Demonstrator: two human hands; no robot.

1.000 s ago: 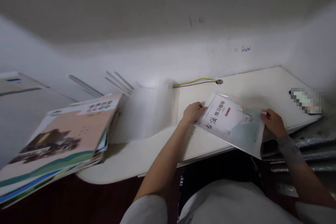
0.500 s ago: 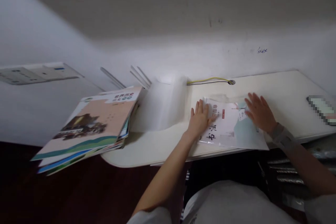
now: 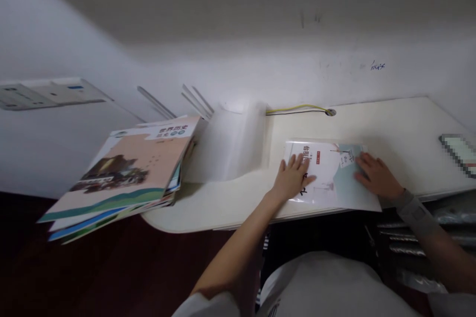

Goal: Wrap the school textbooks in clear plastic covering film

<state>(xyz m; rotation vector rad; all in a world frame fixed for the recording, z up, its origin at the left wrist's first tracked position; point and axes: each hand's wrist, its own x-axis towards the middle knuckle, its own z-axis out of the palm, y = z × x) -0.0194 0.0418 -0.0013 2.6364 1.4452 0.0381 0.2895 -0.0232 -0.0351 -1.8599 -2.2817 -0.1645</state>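
A thin book [image 3: 323, 183] with a white and pale green cover lies sideways on the white desk [image 3: 394, 129], near its front edge. It looks to be in a clear plastic cover whose glossy edges show around it. My left hand [image 3: 292, 178] rests on the left part of the book, fingers spread over the printed title. On the book's right end lies my right hand [image 3: 377, 176], fingers apart and flat on the pale green area. Neither hand grips anything. The hands hide parts of the title and the right edge.
At the left end, a stack of books [image 3: 126, 168] overhangs the desk. Beside it lies a stack of translucent plastic sheets [image 3: 230, 143]. Yellow and black cables [image 3: 297, 108] run into a desk hole. A phone [image 3: 459, 151], pixelated, sits at the far right. Wall sockets [image 3: 48, 94] are on the left.
My left hand has slid right and slightly down across the cover. My right hand has moved a little down and right. The plastic's upper edge now lies flatter along the book.
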